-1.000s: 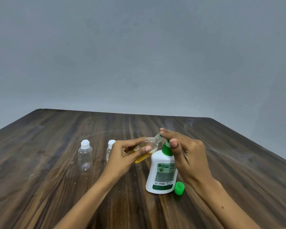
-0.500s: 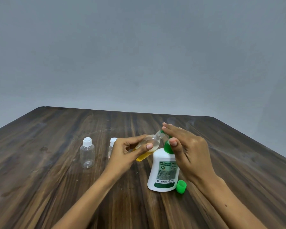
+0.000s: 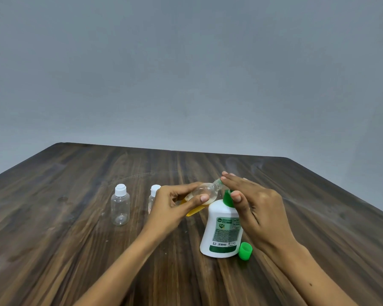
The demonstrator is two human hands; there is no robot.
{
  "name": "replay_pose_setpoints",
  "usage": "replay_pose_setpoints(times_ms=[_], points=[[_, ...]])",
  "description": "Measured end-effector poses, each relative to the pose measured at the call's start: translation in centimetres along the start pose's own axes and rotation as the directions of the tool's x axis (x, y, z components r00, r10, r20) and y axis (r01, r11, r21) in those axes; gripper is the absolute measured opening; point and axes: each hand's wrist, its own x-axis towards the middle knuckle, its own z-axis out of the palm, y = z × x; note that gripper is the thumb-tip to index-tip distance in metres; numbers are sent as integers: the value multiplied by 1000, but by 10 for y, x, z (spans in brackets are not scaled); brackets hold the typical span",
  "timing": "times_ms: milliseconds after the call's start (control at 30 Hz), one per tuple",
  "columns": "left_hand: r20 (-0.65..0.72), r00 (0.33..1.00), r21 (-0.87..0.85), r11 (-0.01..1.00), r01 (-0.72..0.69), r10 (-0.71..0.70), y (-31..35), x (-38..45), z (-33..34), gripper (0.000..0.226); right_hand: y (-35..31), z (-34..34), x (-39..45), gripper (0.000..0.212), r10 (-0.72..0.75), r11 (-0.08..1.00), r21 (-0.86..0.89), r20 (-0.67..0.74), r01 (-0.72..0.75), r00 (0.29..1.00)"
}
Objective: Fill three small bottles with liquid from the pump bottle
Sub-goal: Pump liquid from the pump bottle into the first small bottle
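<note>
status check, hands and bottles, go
Left hand grips tilted small bottle, part yellow. Right hand flat on pump bottle head. Two capped bottles wait left. Nothing blocking.

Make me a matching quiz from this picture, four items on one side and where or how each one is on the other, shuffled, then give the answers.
Items
1. pump bottle
2. green cap
3. tilted small bottle
4. leftmost small bottle

States
A. held in the left hand, partly filled with yellow liquid
B. standing empty, white cap on
C. lying on the table beside the white base
D. pressed from above by the right hand

Pairs: 1-D, 2-C, 3-A, 4-B
</note>
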Motion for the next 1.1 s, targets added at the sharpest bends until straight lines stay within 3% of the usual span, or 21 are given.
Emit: replay_pose_setpoints(times_ms=[133, 467, 1100], points=[[-18, 1000, -15, 1000, -15, 14, 2, 1, 2, 30, 0, -5, 10, 78, -24, 1000, 13, 32, 23, 999], [-23, 1000, -16, 1000, -6, 5, 1, -1, 3, 29, -2, -1, 7, 78, 56, 987, 152, -44, -49, 997], [-28, 1000, 10, 1000, -13, 14, -2, 1, 2, 30, -4, 10, 1, 74, 116, 973, 213, -128, -87, 985]])
